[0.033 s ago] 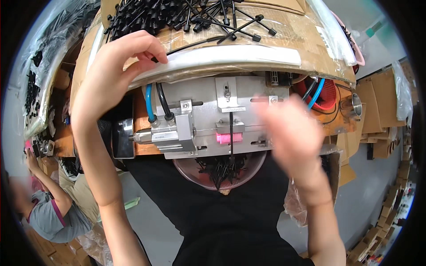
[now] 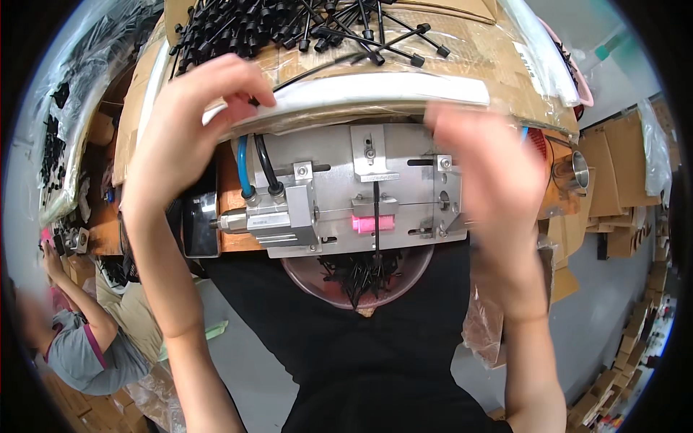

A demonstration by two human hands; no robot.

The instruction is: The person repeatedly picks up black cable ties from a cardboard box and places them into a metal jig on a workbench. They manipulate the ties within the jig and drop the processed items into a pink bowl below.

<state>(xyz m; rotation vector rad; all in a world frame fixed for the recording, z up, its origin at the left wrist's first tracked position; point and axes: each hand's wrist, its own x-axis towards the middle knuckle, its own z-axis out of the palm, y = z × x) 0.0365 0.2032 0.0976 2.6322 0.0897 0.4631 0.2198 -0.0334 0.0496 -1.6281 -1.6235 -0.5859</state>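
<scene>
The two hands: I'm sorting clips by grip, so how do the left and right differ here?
The left hand is sharp and pinches a black tie against the white strip; the right hand is blurred, open, holding nothing visible. The left sits at the strip's left end, the right lower, before the metal fixture. Both are bare and raised.

head cam | looks steeply down | close over metal fixture (image 2: 361,195)

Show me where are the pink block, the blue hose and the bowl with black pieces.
pink block (image 2: 372,223), head view, middle of its front face.
blue hose (image 2: 242,167), head view, the straight stretch above the fitting.
bowl (image 2: 303,278), head view, bare part of the left wall.
</scene>
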